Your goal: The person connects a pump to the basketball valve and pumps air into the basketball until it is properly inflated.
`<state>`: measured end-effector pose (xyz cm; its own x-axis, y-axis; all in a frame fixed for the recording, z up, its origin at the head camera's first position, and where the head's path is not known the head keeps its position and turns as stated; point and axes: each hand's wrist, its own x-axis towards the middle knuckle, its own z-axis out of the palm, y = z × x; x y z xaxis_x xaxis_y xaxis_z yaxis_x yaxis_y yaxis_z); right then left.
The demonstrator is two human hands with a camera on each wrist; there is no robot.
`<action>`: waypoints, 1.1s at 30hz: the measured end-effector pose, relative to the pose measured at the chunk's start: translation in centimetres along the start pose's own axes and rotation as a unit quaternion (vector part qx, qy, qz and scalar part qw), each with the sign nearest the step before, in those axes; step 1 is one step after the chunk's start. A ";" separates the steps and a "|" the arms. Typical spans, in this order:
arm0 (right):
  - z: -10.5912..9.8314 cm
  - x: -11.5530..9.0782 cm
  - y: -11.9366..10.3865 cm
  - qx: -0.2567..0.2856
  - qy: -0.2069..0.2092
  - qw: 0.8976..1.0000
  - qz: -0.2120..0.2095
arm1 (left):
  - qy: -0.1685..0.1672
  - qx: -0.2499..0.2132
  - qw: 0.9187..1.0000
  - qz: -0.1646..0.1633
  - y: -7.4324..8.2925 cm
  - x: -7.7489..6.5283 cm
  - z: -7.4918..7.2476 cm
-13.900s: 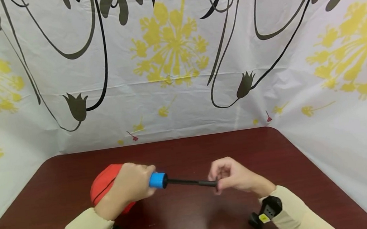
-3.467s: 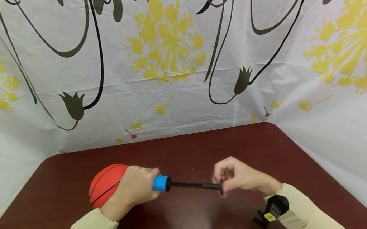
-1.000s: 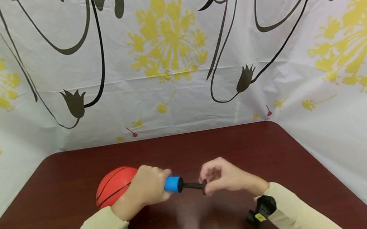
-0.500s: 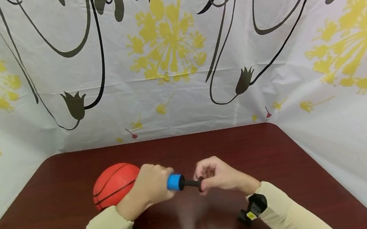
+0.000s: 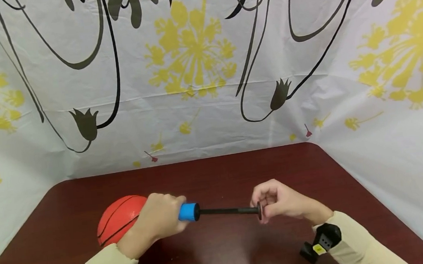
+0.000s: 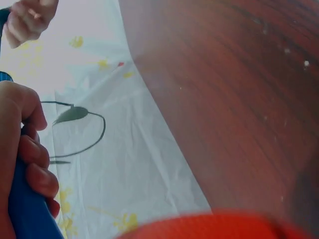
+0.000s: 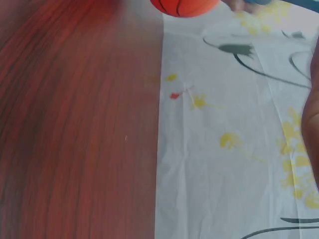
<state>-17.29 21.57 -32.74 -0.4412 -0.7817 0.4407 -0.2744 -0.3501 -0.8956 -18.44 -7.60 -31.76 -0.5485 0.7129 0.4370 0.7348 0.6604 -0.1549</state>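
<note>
A ball pump with a blue barrel (image 5: 188, 212) and a black rod (image 5: 227, 210) lies level between my hands in the head view. My left hand (image 5: 156, 215) grips the barrel, fingers curled round it, as the left wrist view also shows on the blue barrel (image 6: 30, 209). With curled fingers, my right hand (image 5: 284, 199) holds the round black handle (image 5: 260, 210) at the rod's far end. The rod is drawn well out. Behind my left hand is a red ball with black lines (image 5: 115, 220). My hand hides where pump and ball meet.
A dark reddish-brown table (image 5: 218, 173) lies under the hands. White cloth (image 5: 197, 137) with yellow and grey plant prints hangs around its back and sides. Each sleeved wrist carries a black camera, the right one (image 5: 322, 241) plainly visible.
Within the last second the rod, nearly pushed in, has been pulled far out. My right hand moved right; my left hand and the ball shifted a little left.
</note>
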 end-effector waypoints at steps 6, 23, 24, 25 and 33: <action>0.4 1.3 1.5 0.031 -0.013 0.999 -0.003 | -0.006 -0.001 1.000 0.000 0.5 0.7 0.0; -0.6 -0.4 -0.2 -0.020 0.012 1.000 0.018 | -0.020 0.006 1.000 0.013 1.1 1.2 -0.2; -0.8 -0.7 -0.3 -0.017 0.013 1.000 0.019 | -0.020 0.003 1.000 0.008 0.8 1.0 -0.2; -0.9 -0.9 -0.3 -0.018 0.017 0.999 0.021 | -0.020 0.004 1.000 0.003 0.6 0.9 -0.1; 1.0 3.5 1.8 -0.173 0.029 0.984 0.007 | -0.018 0.015 0.999 -0.025 1.0 0.7 0.2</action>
<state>-18.49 17.66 -32.91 -0.4920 -0.7517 0.4392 -0.5377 -0.1343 -0.8323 -18.12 -6.40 -31.82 -0.5992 0.6858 0.4130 0.6938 0.7023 -0.1595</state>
